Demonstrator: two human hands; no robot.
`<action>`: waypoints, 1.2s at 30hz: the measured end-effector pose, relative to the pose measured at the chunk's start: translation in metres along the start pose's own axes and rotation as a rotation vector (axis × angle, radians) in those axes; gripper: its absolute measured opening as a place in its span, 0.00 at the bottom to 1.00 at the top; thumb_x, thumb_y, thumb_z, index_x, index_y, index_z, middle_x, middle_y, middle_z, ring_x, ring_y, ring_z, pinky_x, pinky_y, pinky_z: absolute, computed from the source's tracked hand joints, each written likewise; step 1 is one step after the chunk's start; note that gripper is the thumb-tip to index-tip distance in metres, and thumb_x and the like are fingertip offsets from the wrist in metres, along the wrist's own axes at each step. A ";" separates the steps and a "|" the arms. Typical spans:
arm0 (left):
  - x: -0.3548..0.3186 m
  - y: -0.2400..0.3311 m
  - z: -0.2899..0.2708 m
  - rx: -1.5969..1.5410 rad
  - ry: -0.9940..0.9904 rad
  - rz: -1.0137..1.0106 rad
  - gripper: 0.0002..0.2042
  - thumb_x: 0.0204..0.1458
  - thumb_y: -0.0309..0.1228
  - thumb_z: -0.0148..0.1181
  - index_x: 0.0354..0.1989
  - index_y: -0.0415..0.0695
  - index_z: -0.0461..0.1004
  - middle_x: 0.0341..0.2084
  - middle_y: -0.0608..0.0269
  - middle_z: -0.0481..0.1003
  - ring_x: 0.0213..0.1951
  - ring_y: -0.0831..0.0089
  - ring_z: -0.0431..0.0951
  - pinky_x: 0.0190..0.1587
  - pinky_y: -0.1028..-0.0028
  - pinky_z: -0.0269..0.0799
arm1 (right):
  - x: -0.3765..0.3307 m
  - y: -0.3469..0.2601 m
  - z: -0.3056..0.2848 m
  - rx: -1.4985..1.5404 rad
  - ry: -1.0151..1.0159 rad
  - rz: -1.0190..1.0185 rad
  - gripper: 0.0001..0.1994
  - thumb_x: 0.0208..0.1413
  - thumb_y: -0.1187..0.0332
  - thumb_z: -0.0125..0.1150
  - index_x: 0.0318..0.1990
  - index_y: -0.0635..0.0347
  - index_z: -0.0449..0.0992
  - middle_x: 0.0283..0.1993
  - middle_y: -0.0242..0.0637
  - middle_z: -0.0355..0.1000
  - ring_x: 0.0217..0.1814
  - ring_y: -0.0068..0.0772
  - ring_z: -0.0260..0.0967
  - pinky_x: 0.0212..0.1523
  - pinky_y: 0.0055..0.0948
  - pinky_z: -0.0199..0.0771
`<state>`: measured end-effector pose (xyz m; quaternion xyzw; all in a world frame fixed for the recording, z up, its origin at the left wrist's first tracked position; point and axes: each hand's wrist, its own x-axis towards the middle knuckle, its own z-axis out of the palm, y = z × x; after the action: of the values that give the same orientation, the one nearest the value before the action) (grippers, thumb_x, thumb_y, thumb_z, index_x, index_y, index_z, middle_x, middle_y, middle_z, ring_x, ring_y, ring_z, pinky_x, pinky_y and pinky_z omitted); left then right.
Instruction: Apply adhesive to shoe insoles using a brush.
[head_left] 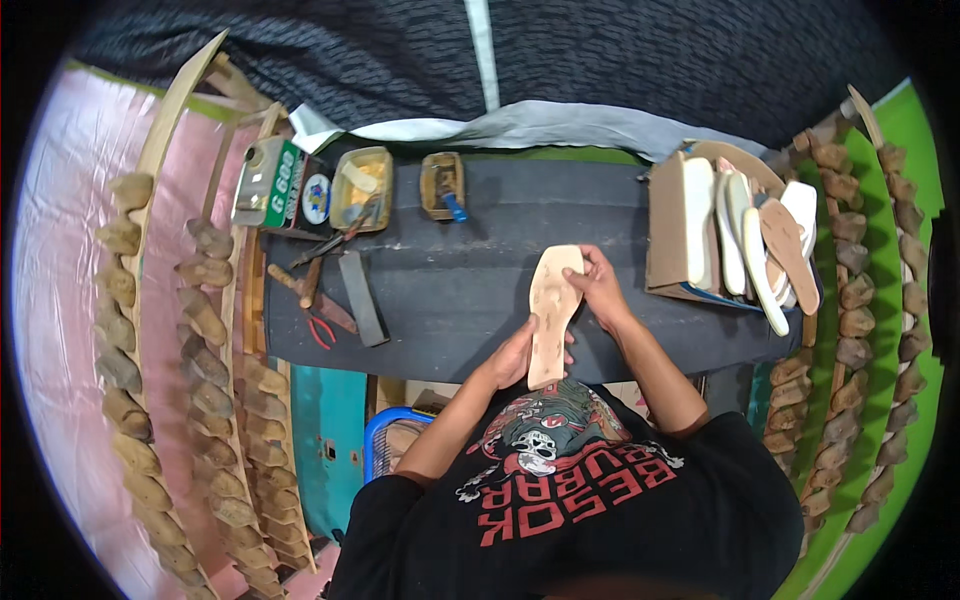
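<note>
A tan insole (550, 312), foot-shaped with small marks on its face, is held upright in front of my chest, over the near edge of the table. My left hand (515, 352) grips it along the lower left side, fingertips showing at its other edge. Higher up, my right hand (598, 287) pinches the wide end, with the thumb on the face and the fingers behind. To the right stands a cardboard box (668, 225) packed with several white insoles (700, 215) and a brown insole (788, 250) leaning out.
On the dark table (450, 290) lie red-handled pliers (321, 332), a hammer (311, 283) and a grey block (362, 298). Behind them stand a metal can (272, 185), a tub of tools (362, 190) and a smaller container (441, 185). Racks of wooden shoe lasts (120, 280) line both sides.
</note>
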<state>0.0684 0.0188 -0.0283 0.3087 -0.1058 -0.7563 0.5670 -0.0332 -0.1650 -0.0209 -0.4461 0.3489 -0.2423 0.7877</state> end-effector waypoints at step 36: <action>-0.038 0.062 -0.108 -0.266 0.085 0.327 0.41 0.60 0.71 0.22 0.57 0.46 0.67 0.30 0.66 0.71 0.23 0.75 0.73 0.26 0.73 0.75 | 0.115 -0.084 0.236 -0.831 0.135 -0.889 0.12 0.60 0.66 0.62 0.44 0.67 0.78 0.36 0.50 0.78 0.34 0.43 0.77 0.39 0.36 0.76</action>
<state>0.1875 0.0534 -0.0686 0.2415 -0.0296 -0.6477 0.7220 0.2157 -0.1596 0.0988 -0.8024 0.2441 -0.4193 0.3476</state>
